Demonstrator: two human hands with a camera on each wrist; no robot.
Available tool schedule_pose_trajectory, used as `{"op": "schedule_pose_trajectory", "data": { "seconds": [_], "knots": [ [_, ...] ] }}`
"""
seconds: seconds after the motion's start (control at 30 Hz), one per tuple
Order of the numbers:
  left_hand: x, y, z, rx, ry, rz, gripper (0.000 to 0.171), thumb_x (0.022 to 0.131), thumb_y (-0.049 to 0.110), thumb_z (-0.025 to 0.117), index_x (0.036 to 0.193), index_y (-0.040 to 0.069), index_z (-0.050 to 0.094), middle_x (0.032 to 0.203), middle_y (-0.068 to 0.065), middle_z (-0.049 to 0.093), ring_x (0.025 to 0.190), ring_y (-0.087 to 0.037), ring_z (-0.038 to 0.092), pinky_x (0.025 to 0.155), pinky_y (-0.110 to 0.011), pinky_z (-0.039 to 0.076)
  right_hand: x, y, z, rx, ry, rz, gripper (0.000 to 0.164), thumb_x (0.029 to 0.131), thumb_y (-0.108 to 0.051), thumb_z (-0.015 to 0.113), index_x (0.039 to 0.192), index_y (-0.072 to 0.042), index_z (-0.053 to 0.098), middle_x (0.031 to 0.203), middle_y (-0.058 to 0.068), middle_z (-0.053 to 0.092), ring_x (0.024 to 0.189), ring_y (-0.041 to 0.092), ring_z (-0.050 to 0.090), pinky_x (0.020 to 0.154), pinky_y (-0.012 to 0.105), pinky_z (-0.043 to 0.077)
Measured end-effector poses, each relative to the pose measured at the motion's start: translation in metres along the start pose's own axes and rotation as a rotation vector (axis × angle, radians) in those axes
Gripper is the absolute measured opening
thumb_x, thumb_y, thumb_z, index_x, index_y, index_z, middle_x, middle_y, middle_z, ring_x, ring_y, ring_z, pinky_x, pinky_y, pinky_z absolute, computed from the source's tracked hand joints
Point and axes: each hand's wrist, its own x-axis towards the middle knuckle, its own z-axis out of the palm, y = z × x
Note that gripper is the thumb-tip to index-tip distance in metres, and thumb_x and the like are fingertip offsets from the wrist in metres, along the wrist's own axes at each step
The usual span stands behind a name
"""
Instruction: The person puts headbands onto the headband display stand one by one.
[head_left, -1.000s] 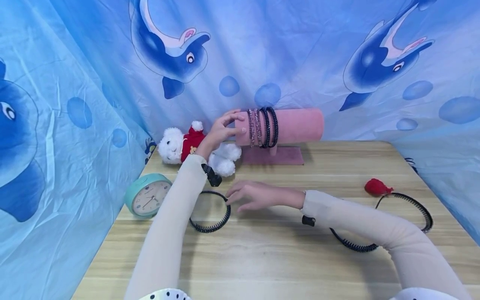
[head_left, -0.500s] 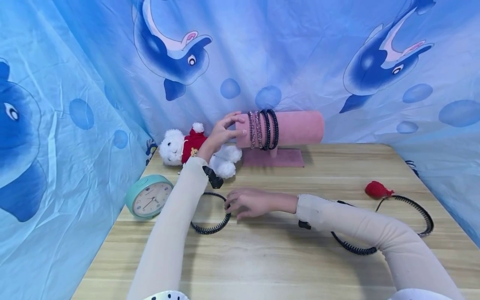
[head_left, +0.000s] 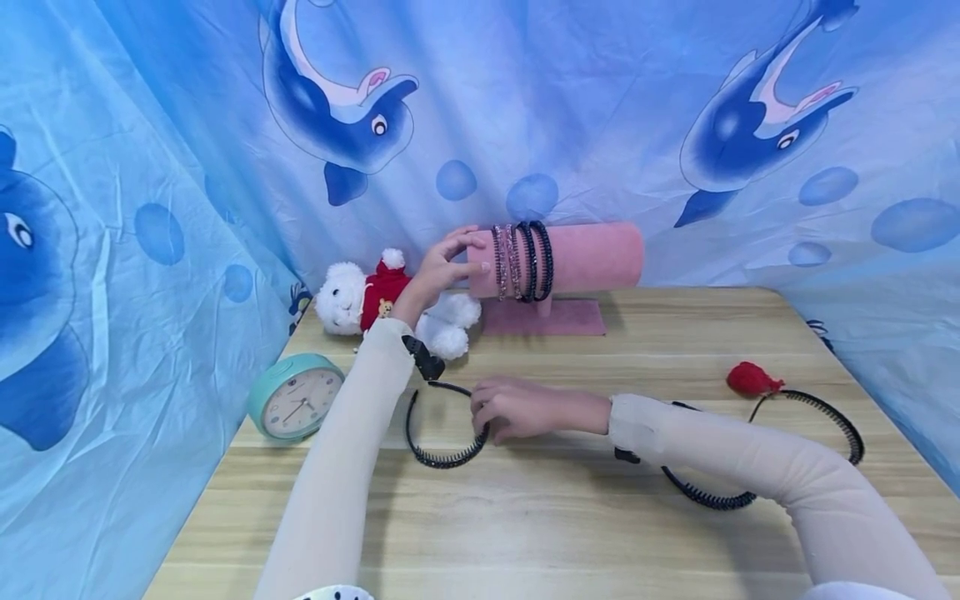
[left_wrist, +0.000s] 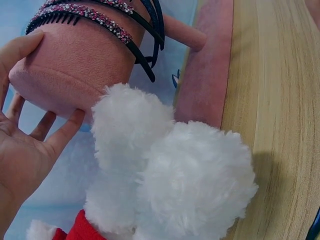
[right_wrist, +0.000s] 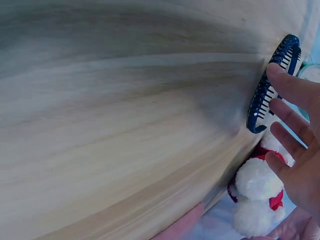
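1. Head view: the left hand point(head_left: 438, 271) grips the left end of a pink stand point(head_left: 596, 254) at the back of the wooden bench point(head_left: 540, 525). Two pink glittery bands point(head_left: 514, 262) and two black bands point(head_left: 547, 262) circle the stand's roll near that hand.
2. The right hand point(head_left: 521, 408), fingers bent, holds the right side of a black toothed headband point(head_left: 448, 461), front of centre; whether it is clear of the bench, I cannot tell.
3. A white bear point(head_left: 381, 298) in red lies beside the stand, behind the left wrist. A mint clock point(head_left: 300, 400) stands at left. At right are a red item point(head_left: 752, 378) and more black headbands point(head_left: 708, 497), partly hidden by the right sleeve point(head_left: 697, 446).
4. Left wrist view: the left grip spans the stand's rounded end, digits spread around it. The bear's fluffy feet appear next to the stand.
5. Right wrist view: the right grip pinches the headband, thumb against its beaded outside, a finger at its teeth. The bear lies beyond.
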Motion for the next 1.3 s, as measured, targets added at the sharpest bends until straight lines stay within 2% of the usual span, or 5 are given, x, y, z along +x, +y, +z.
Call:
{"op": "schedule_pose_trajectory", "data": {
  "seconds": [0.23, 0.47, 0.6, 0.9, 1.3],
  "knots": [
    [0.001, -0.003, 0.000, -0.005, -0.002, -0.015, 0.030, 0.085, -0.001, 0.076, 0.113, 0.010, 0.069, 0.164, -0.003, 0.036, 0.152, -0.029, 0.034, 0.118, -0.045, 0.044, -0.015, -0.002, 0.006, 0.008, 0.070, -0.025, 0.023, 0.071, -0.012, 0.089, 0.087, -0.015, 0.074, 0.098, -0.003, 0.069, 0.099, 0.015, 0.061, 0.094, 0.025, 0.053],
    [0.015, -0.027, -0.003, -0.016, 0.014, -0.001, 0.030, 0.086, 0.002, 0.077, 0.113, 0.013, 0.069, 0.163, 0.004, 0.038, 0.151, -0.025, 0.035, 0.114, -0.046, 0.049, -0.029, -0.002, 0.008, 0.013, 0.076, -0.025, 0.024, 0.069, -0.007, 0.088, 0.082, -0.014, 0.070, 0.095, -0.004, 0.070, 0.095, 0.013, 0.063, 0.092, 0.025, 0.054],
    [0.017, -0.032, -0.004, 0.000, 0.026, 0.009, 0.030, 0.085, 0.004, 0.078, 0.111, 0.018, 0.070, 0.161, 0.008, 0.040, 0.149, -0.023, 0.038, 0.111, -0.044, 0.052, -0.038, -0.004, 0.004, 0.029, 0.061, -0.014, 0.025, 0.070, -0.003, 0.087, 0.082, -0.014, 0.068, 0.091, -0.004, 0.070, 0.091, 0.011, 0.063, 0.089, 0.024, 0.055],
    [0.015, -0.031, -0.004, 0.005, 0.025, 0.021, 0.031, 0.085, 0.004, 0.078, 0.112, 0.015, 0.070, 0.160, 0.008, 0.041, 0.149, -0.024, 0.039, 0.109, -0.044, 0.053, -0.061, -0.008, -0.009, 0.114, -0.032, 0.135, 0.021, 0.080, 0.001, 0.079, 0.090, -0.014, 0.068, 0.095, -0.004, 0.073, 0.093, 0.012, 0.066, 0.088, 0.026, 0.058],
    [0.016, -0.029, -0.005, -0.001, 0.018, 0.035, 0.030, 0.086, 0.005, 0.078, 0.112, 0.017, 0.069, 0.161, 0.007, 0.040, 0.149, -0.024, 0.038, 0.113, -0.046, 0.049, -0.084, -0.003, -0.027, 0.216, -0.008, 0.263, 0.018, 0.087, 0.000, 0.075, 0.093, -0.014, 0.064, 0.091, -0.005, 0.069, 0.092, 0.007, 0.067, 0.083, 0.025, 0.060]
  ]
}}
